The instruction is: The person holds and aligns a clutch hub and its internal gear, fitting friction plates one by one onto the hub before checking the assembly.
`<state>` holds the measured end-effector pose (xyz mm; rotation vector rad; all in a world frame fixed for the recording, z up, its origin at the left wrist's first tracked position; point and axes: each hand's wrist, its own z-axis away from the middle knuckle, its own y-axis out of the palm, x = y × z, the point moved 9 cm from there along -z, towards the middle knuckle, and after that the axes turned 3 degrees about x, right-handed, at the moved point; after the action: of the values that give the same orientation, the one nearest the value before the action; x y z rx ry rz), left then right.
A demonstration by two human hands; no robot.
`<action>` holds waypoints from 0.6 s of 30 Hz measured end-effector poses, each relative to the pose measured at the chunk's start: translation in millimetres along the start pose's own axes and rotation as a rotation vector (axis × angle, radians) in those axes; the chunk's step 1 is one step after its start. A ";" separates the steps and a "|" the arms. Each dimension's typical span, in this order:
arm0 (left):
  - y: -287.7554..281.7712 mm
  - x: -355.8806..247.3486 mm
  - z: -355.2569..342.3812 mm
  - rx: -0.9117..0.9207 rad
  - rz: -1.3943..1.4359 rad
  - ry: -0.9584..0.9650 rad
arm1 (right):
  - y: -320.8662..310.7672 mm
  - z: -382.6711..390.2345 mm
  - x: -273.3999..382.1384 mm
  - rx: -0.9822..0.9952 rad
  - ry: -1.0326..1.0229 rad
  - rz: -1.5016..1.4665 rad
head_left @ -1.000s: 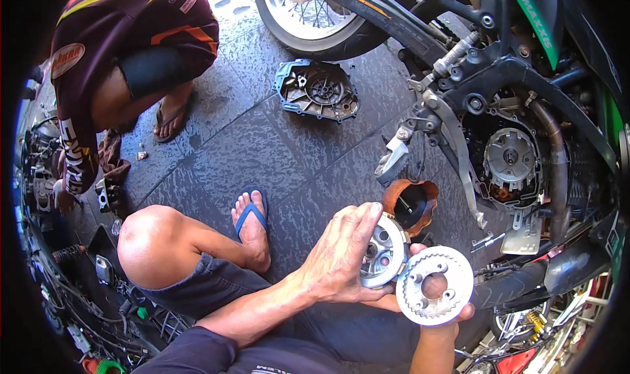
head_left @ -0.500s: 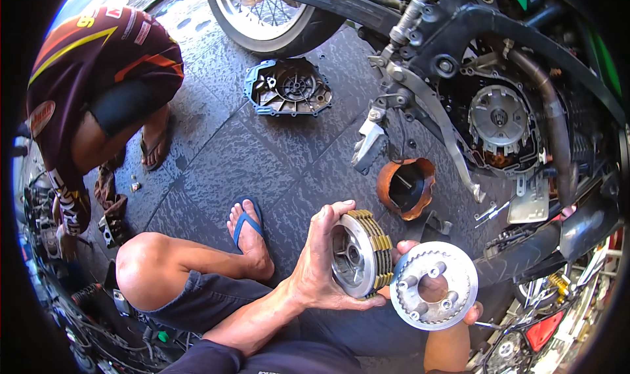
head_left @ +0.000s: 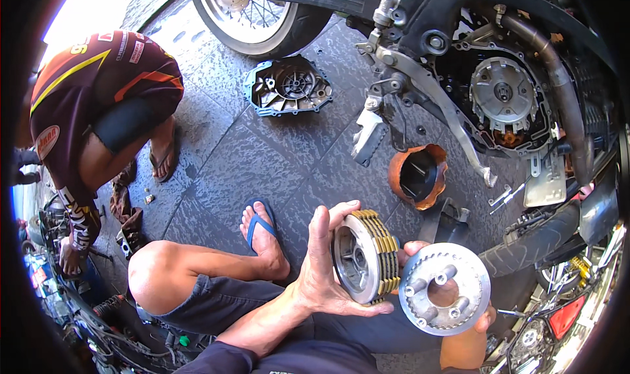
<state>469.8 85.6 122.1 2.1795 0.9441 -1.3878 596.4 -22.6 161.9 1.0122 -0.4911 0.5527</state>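
My left hand is closed round a clutch pack, a silver hub with brass-coloured friction plates stacked on it. Its thumb and fingers span the rim, and the hub's hollow face is turned to the left. Just right of it, my right hand grips a silver clutch pressure plate by its edge. This round plate shows several raised posts, a toothed ring and a central hole. Most of my right hand is hidden behind it. The two parts nearly touch, both held above my lap.
A motorcycle's open engine case shows its clutch basket at right. An engine cover lies on the tiles near the rear wheel. An orange-rimmed container stands ahead. A person crouches at left; motorcycle parts crowd both sides.
Both hands, with the clutch pack and pressure plate, sit slightly farther right and lower in the picture. The background has shifted too. Both grips look the same.
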 end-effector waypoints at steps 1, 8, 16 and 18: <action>-0.8 -1.6 1.0 -0.009 -0.034 0.018 | -0.7 -0.4 -0.5 -0.001 -0.007 -0.012; -9.5 -22.0 4.7 -0.183 -0.210 0.198 | -3.0 1.4 -3.8 0.129 0.046 -0.026; -10.3 -23.3 8.1 -0.230 -0.164 0.219 | 10.0 -10.0 -11.2 0.096 0.024 -0.095; -9.2 -15.7 4.1 -0.104 -0.112 0.096 | 3.3 -10.4 -9.6 0.087 0.031 -0.042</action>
<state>456.2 84.2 134.8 2.1615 1.1625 -1.2618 588.3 -13.9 153.5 1.0929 -0.4208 0.5554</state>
